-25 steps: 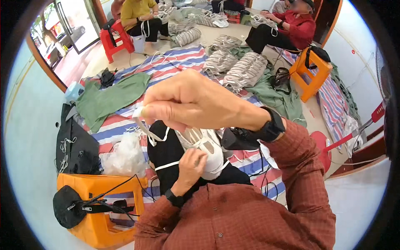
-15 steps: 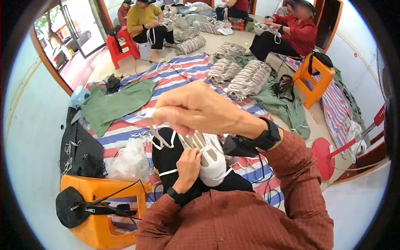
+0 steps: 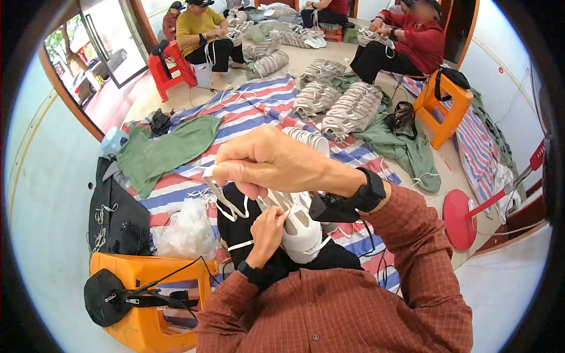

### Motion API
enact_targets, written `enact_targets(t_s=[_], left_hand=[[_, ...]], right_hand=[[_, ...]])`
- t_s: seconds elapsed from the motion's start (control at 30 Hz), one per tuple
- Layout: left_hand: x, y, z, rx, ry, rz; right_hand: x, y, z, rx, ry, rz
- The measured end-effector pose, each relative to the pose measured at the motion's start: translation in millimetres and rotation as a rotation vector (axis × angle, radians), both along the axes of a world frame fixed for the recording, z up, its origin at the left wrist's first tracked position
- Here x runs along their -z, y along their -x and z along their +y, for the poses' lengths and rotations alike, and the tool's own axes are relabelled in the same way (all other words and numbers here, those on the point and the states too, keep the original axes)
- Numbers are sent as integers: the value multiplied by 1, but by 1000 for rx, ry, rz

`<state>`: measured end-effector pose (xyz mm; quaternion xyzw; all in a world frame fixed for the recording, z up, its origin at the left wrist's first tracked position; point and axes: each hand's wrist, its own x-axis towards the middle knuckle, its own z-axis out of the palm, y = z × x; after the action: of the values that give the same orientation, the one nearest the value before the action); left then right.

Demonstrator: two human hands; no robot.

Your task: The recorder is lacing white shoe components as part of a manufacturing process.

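Note:
A white and beige sneaker (image 3: 301, 238) rests on my lap, its heel toward me and its front part hidden behind my right arm. My right hand (image 3: 268, 159) is raised above it, thumb and finger pinched on a white shoelace (image 3: 226, 203). Part of this lace hangs in a loop below the fingers. Low at the sneaker's lacing edge, my left hand (image 3: 266, 231) is closed with its fingertips against the upper. Whether those fingertips also grip a piece of lace, I cannot make out.
An orange stool (image 3: 118, 265) with a black pouch (image 3: 106, 297) stands at my left, near a clear plastic bag (image 3: 185, 229). Rows of sneakers (image 3: 353, 112) lie ahead on the striped sheet (image 3: 259, 115). A red round base (image 3: 460, 220) is at right. Several people sit farther back.
My right hand has shifted slightly left and down with the lace still pinched. My left hand stays at the sneaker. The view has tilted a little.

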<state>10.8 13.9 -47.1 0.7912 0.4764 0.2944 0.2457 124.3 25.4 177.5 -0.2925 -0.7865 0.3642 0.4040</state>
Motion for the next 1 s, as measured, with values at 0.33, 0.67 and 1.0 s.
enact_targets(t_s=[0.33, 0.67, 1.0], left_hand=[[12, -1, 6, 34, -18, -152], [4, -4, -6, 58, 100, -127], [11, -17, -8, 1, -487, 272]], right_hand=[[8, -5, -4, -1, 103, 9], [32, -6, -7, -43, 192, 25], [62, 16, 1, -79, 168, -163]])
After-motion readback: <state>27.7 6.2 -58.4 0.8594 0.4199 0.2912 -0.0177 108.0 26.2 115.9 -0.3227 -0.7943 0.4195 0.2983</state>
